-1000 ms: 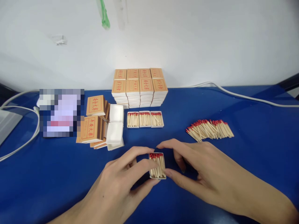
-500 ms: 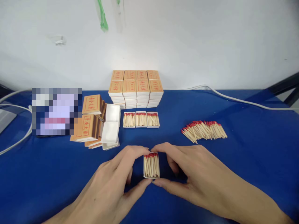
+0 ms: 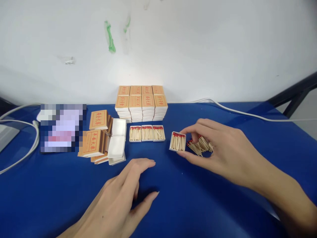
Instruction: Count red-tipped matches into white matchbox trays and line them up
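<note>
Between the thumb and index finger of my right hand is a white matchbox tray full of red-tipped matches. It is tilted slightly, right of a row of three filled trays. Beyond that tray, a loose pile of matches lies partly hidden behind my right fingers. My left hand is at the front of the table, thumb and fingers apart, holding nothing.
Stacked closed matchboxes stand against the wall. To their left are orange matchbox sleeves and white trays with no matches. A blurred-out device lies at far left. A white cable runs along the back right.
My left hand has let go of the filled tray. My right hand has carried it forward and right, towards the filled row and match pile. The view has shifted slightly.
</note>
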Available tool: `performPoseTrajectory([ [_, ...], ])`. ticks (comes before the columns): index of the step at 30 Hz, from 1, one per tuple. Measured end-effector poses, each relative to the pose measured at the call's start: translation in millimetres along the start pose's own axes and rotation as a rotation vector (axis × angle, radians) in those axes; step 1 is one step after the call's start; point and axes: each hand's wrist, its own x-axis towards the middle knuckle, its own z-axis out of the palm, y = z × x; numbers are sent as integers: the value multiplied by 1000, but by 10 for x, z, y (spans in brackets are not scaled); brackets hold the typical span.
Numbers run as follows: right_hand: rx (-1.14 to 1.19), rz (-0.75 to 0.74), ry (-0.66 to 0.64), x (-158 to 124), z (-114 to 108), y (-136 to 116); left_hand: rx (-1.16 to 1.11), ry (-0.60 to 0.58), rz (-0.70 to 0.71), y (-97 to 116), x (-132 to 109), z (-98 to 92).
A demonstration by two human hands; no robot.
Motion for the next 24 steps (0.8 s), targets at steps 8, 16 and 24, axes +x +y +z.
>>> performPoseTrajectory([
  [8, 40, 14, -182, 367, 43, 275, 3, -15, 13, -21, -3, 13],
  [16, 81, -27, -232, 425, 110, 276, -28, 14, -60, -31, -85, 87],
  [24, 105, -9, -258, 423, 105, 247, 9, 7, -66, -35, -99, 90],
])
